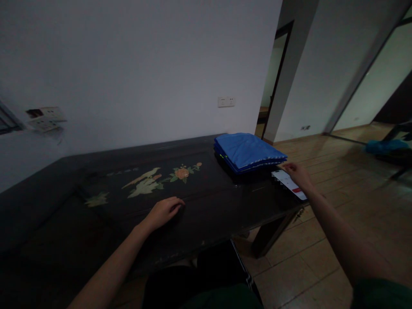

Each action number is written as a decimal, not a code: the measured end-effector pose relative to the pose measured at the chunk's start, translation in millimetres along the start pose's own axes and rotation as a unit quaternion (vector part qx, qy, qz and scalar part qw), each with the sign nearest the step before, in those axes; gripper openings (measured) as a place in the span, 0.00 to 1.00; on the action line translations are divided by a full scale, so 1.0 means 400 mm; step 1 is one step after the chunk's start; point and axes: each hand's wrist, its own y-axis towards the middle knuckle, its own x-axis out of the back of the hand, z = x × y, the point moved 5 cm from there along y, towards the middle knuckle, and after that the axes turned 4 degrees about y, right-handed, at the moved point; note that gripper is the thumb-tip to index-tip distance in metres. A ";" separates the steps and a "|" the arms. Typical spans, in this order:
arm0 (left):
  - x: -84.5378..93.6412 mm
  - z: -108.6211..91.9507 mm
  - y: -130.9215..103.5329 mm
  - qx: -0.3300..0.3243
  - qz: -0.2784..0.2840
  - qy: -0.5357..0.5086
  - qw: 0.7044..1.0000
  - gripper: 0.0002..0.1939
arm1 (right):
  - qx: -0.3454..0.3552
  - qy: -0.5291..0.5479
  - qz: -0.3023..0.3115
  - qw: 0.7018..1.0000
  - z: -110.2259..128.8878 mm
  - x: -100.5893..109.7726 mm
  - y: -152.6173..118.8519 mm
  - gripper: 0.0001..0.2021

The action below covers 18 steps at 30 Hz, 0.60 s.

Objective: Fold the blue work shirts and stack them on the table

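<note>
My left hand rests on the dark table near its front edge. Its fingers bend loosely, with the thumb a little apart and nothing held. Over the far end of a phone is my right hand, its fingers curled together and no object visible in them. The phone lies face up at the table's right edge, with a lit white screen and a red bar. Just beyond that hand sits a stack of folded blue cloths; whether the fingertips touch the phone or the stack I cannot tell.
A flower-and-bird inlay decorates the tabletop. Behind the table is a white wall with a double socket. Tiled floor and a doorway lie to the right. A blue item shows at far right.
</note>
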 end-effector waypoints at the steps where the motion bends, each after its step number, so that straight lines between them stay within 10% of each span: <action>1: -0.001 0.002 0.000 0.000 0.000 0.000 1.000 0.14 | 0.026 0.018 0.009 0.999 0.047 -0.027 -0.011 0.11; 5: -0.003 0.003 0.000 -0.003 0.004 0.007 1.000 0.14 | 0.155 0.104 0.130 0.974 0.302 -0.191 -0.109 0.10; 11: 0.002 0.002 0.000 -0.001 -0.010 0.012 1.000 0.14 | 0.360 0.155 0.360 0.847 0.690 -0.449 -0.362 0.08; 18: 0.009 0.050 -0.003 0.038 -0.032 0.055 0.997 0.12 | 0.420 0.132 0.384 0.811 0.800 -0.581 -0.490 0.06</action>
